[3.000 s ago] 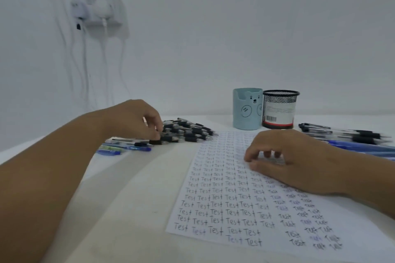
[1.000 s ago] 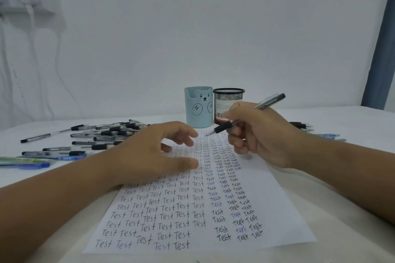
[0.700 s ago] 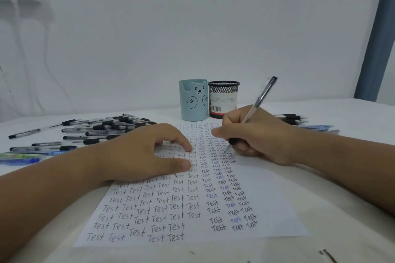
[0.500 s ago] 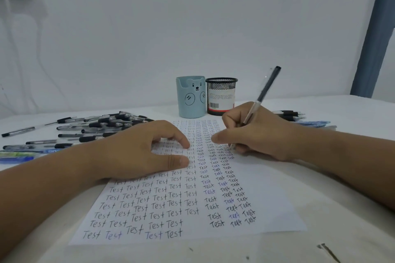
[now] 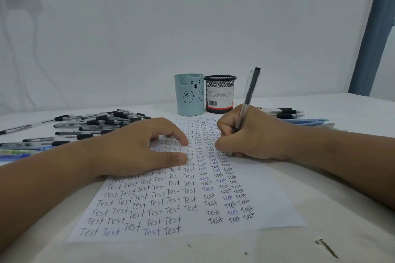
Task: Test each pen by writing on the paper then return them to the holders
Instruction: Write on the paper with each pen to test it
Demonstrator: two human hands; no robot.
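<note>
The pen (image 5: 248, 100) stands nearly upright in your right hand (image 5: 250, 136), fingers curled tight around its lower barrel, tip down on the paper (image 5: 263, 198) at the right-hand columns of "Test". Your left hand (image 5: 136, 147) lies on the paper's left part, thumb and forefinger spread and pressing. Beyond the far edge stand a blue bear cup (image 5: 189, 95) and a black mesh cup (image 5: 220, 94), side by side. Loose pens (image 5: 96, 123) lie far left; more pens (image 5: 286, 112) far right, partly hidden behind your hand. The pen's tip is hard to make out.
</note>
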